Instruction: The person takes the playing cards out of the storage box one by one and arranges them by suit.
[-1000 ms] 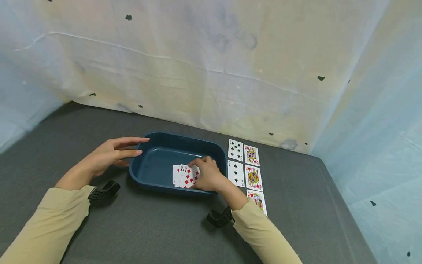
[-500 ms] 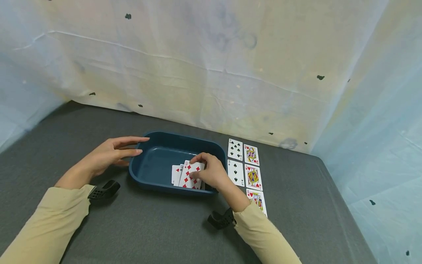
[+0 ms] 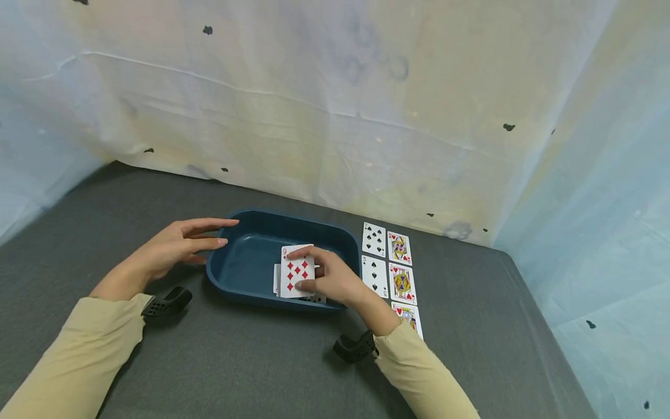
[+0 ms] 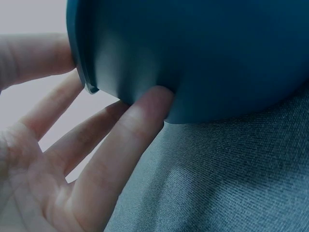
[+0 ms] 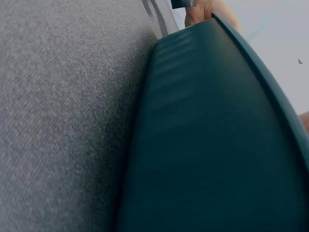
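Note:
A dark blue tray (image 3: 243, 262) stands on the grey cloth. Over its inside, my right hand (image 3: 335, 278) pinches a nine of diamonds playing card (image 3: 296, 272) between thumb and fingers, face up. Parts of other cards (image 3: 276, 280) show beneath it; their faces are mostly covered. At the tray's left end, my left hand (image 3: 180, 247) touches the wall with fingers extended. In the left wrist view, the thumb (image 4: 140, 116) rests against the tray's outer wall (image 4: 207, 63). The right wrist view shows the tray's long outer side (image 5: 203, 135), not the card.
Right of the tray, face-up cards lie in two columns: a seven of spades (image 3: 374, 239) and another spade card (image 3: 374, 277), then a queen (image 3: 399, 248), a jack (image 3: 402, 283) and a king (image 3: 407, 317). A pale curtain (image 3: 314, 116) hangs behind the table.
My right hand has gripped the nine of diamonds, lifted it and shifted it left over the other cards, covering more of them. The left hand has stayed at the tray's end.

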A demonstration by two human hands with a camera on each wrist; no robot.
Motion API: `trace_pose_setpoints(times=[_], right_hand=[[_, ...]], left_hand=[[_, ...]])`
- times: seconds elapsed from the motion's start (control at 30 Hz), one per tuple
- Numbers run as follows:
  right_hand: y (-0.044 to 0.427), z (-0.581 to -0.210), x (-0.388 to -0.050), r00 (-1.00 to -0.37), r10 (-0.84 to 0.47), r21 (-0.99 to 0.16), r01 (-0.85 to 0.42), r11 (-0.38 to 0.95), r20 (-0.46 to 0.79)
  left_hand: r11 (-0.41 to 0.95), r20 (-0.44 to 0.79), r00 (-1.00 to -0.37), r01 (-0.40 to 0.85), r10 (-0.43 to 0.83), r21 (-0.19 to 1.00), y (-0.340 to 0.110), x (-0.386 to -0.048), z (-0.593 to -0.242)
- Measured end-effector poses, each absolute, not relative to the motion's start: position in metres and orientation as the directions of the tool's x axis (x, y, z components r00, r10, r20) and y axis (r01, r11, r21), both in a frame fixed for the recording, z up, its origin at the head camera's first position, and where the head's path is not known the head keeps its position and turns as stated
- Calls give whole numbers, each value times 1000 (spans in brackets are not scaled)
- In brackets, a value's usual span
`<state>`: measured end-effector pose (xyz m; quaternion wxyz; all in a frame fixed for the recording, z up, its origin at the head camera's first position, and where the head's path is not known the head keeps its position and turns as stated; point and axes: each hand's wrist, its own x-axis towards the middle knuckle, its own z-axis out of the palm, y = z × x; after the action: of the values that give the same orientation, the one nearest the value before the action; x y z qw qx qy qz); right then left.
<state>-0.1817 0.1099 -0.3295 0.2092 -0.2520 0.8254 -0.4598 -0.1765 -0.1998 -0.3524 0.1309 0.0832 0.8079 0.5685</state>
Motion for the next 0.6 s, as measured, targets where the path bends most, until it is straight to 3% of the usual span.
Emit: trace_pose_setpoints(times=[0.23, 0.6], right_hand=[[120, -322, -184, -891, -454, -931, -193, 311, 33], [164, -310, -194, -971, -223, -930, -157, 334, 84]], left_hand=[[336, -104, -950, 0, 293, 942, -200, -176, -352], [347, -111, -951, -4, 287, 938, -201, -177, -352]])
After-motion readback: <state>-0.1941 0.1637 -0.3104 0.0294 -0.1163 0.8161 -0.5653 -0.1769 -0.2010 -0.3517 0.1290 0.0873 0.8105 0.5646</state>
